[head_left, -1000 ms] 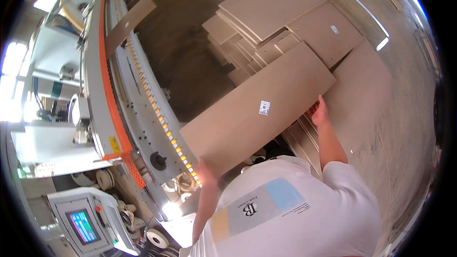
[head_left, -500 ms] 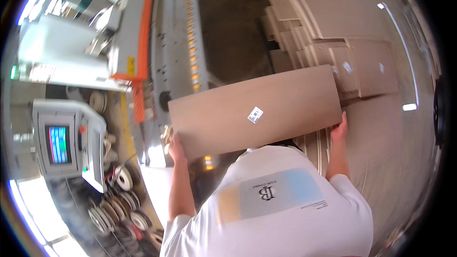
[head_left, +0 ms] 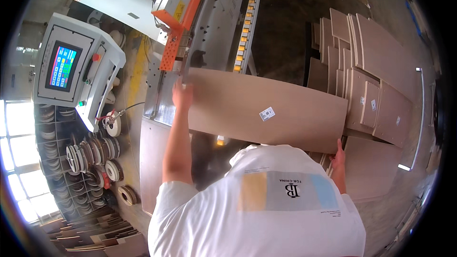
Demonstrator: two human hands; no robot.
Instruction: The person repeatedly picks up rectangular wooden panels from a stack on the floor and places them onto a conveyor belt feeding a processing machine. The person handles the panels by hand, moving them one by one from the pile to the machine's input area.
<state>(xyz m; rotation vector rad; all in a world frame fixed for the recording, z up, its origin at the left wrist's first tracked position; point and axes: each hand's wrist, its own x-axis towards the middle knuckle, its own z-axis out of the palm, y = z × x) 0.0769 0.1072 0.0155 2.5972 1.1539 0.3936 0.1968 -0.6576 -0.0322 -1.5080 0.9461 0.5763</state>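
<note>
A long brown wooden panel (head_left: 228,100) with a small white label spans the space before my chest. Its left end lies against the metal bed (head_left: 164,100) of a machine, just below an orange guard (head_left: 170,54). My left hand (head_left: 182,95) is closed on that left end, close to the metal edge. At the panel's lower right corner my right hand (head_left: 338,157) holds the edge, thumb up and the other fingers mostly hidden.
Yellow rollers (head_left: 243,38) line a rail ahead. Stacked brown panels (head_left: 381,43) stand at the right. A control console (head_left: 66,64) with a lit screen is at the left, above reels of edge banding (head_left: 90,154). Another brown panel (head_left: 154,166) lies near my left forearm.
The panel has turned clockwise, its left end now up at the machine bed and its right end lower. Both hands have kept hold. The whole view has swung, bringing the console higher.
</note>
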